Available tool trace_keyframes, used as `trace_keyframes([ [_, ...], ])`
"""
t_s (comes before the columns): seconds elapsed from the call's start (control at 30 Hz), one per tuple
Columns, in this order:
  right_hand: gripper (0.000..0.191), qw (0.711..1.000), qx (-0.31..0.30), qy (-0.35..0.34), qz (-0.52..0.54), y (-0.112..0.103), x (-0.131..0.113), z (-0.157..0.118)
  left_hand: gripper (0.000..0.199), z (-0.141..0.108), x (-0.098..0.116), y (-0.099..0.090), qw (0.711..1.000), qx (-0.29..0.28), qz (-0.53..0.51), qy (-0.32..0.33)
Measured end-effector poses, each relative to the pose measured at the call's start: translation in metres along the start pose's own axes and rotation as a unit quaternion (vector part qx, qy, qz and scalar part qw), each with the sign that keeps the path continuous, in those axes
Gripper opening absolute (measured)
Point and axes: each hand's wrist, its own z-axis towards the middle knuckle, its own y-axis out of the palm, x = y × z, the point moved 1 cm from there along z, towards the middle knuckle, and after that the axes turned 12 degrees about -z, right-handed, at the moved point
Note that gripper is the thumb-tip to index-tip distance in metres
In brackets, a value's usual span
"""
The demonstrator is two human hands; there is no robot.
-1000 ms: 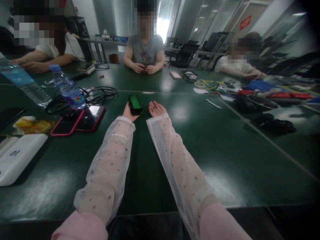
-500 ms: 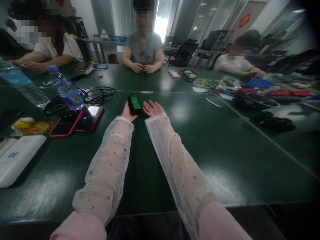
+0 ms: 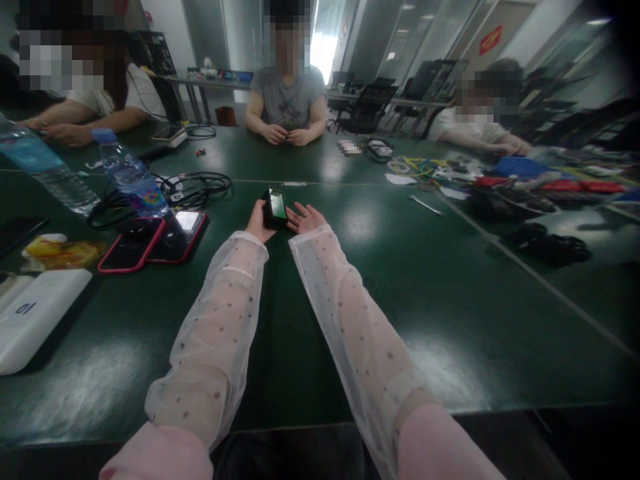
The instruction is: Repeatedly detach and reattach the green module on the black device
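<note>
Gripping black-cased green board: left hand | right hand: open, fingers beside it, contact unclear | green table below

Dim; glare on tabletop; smeared right edge

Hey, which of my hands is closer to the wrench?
Right. Your right hand is left of the wrench; your left hand, holding the black device, is farther left.

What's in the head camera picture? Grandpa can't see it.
Left hand holding a black, green-faced box at a green table, right hand open close beside it. Phones and bottles are on the left; three people sit across.
</note>
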Motion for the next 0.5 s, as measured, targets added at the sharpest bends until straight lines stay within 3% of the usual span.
trace_keyframes([
  [0.2,0.024,0.999,0.008,-0.018,-0.028,-0.006,0.004,0.006,0.008,0.002,-0.007,0.001,0.994,0.033,0.093,0.055],
  [0.5,0.02,0.995,0.086,-0.036,-0.046,0.002,0.004,0.009,0.014,0.002,-0.013,0.001,0.985,-0.014,0.15,0.087],
])
